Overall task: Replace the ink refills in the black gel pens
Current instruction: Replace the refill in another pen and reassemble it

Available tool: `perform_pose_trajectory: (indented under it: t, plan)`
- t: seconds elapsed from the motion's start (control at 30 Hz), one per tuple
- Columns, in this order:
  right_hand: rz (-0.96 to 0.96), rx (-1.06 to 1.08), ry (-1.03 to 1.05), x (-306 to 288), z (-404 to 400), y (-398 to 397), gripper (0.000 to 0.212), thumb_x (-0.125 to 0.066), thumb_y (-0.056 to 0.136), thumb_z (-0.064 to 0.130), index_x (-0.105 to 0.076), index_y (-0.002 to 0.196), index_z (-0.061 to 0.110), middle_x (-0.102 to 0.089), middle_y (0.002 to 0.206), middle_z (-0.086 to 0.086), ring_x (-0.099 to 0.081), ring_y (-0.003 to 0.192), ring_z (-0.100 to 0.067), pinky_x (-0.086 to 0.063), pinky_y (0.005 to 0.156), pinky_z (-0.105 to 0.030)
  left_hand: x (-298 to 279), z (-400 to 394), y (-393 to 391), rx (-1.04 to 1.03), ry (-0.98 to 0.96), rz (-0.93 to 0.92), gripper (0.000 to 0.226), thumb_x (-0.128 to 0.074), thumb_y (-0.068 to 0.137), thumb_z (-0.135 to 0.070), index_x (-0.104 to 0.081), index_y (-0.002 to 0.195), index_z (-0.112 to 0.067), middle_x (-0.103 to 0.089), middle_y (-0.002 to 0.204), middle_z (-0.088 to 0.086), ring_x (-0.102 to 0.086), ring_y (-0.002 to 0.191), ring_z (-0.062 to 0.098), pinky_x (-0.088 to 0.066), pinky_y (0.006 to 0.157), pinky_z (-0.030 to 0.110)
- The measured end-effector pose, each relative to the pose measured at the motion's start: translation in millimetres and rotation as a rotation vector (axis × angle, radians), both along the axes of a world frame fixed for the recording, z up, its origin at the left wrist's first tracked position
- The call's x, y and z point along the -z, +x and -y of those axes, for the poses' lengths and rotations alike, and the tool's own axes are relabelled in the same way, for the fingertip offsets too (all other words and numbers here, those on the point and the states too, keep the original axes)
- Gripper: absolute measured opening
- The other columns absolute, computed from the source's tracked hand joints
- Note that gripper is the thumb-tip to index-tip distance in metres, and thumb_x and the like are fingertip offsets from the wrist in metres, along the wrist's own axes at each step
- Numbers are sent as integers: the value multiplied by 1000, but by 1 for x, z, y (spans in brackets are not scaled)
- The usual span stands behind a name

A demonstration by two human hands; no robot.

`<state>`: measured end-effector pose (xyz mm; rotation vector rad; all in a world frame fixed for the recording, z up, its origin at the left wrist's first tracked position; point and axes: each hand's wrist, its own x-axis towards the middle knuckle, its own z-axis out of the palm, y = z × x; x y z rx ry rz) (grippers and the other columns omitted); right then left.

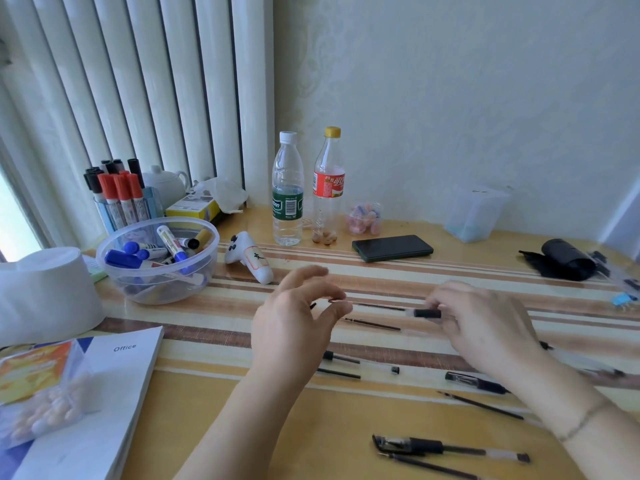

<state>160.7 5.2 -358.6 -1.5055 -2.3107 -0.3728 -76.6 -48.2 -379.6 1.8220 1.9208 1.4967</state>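
My right hand grips a clear gel pen barrel by its black grip section, held just above the striped table. A thin black ink refill sticks out of the barrel toward the left. My left hand pinches the refill's far end between thumb and forefinger. Another loose refill lies on the table just below it. A capped black gel pen lies in front of my right arm, and another lies near the front edge. Loose refills and several pen parts lie between them.
A clear bowl of markers and a marker holder stand at the left, with a white controller beside them. Two bottles, a phone and a black roll sit farther back. An Office booklet lies front left.
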Motion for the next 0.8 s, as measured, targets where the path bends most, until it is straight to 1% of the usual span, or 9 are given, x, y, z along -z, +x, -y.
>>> perform_pose_trajectory:
  t: [0.13,0.23,0.3,0.37,0.47,0.57,0.67,0.73,0.8]
  plan:
    - [-139,-103,54,-6,39,3,38,-77,59,0,-66,75,33,-59,65,27,-34,45,-3,-16,46,-7,2,5,12,121,-21,-260,13,-67,81,-49,-69,86,-37,-68,89,-25,-59,75,2,-47,58,23]
    - [-179,-80,-27,-1,46,6,43,-75,60,-6,-66,75,33,-42,62,38,-31,44,13,-19,42,-10,3,6,14,150,-13,-304,8,-67,83,-43,-65,88,-36,-67,81,-21,-55,71,7,-41,54,21]
    - [-217,-76,-92,6,44,8,42,-76,66,0,-65,79,38,-47,70,41,-44,44,4,-27,41,-14,4,6,14,190,-32,-358,3,-66,85,-36,-64,87,-34,-66,81,-18,-53,67,8,-44,53,25]
    - [-286,-131,-104,10,43,12,27,-78,75,26,-59,84,43,-58,88,36,-57,63,-4,-41,46,-21,6,6,13,195,-41,-380,5,-66,87,-29,-63,86,-33,-65,80,-16,-49,61,6,-45,53,27]
    - [-506,-187,-140,14,38,23,28,-54,80,67,-59,98,46,-60,106,23,-64,82,-10,-55,61,-34,6,3,10,142,-14,-231,12,-68,86,-22,-63,82,-32,-64,74,-17,-46,58,6,-41,51,25]
    - [-645,-194,-174,20,31,37,45,-31,86,75,-62,85,42,-66,78,7,-63,70,-6,-50,57,-27,8,-2,8,154,2,51,16,-66,88,-19,-61,84,-34,-65,68,-10,-43,49,8,-41,49,31]
    - [-647,-219,-149,20,32,38,34,-39,94,57,-58,74,37,-59,61,-3,-48,46,-17,-37,46,-29,8,-2,9,206,-6,137,18,-64,90,-16,-62,81,-32,-59,62,-15,-33,41,9,-28,42,22]
    - [-668,-284,-174,20,36,34,16,-44,93,42,-61,91,41,-65,74,10,-48,45,-8,-34,44,-16,8,-1,12,240,-29,130,20,-63,91,-15,-62,78,-31,-57,62,-12,-31,41,9,-27,43,19]
    - [-676,-354,-189,23,38,33,26,-44,95,35,-61,115,33,-67,88,11,-51,52,-4,-35,51,-9,9,-1,13,263,-57,127,20,-63,91,-17,-62,77,-31,-51,57,-11,-29,42,8,-26,43,20]
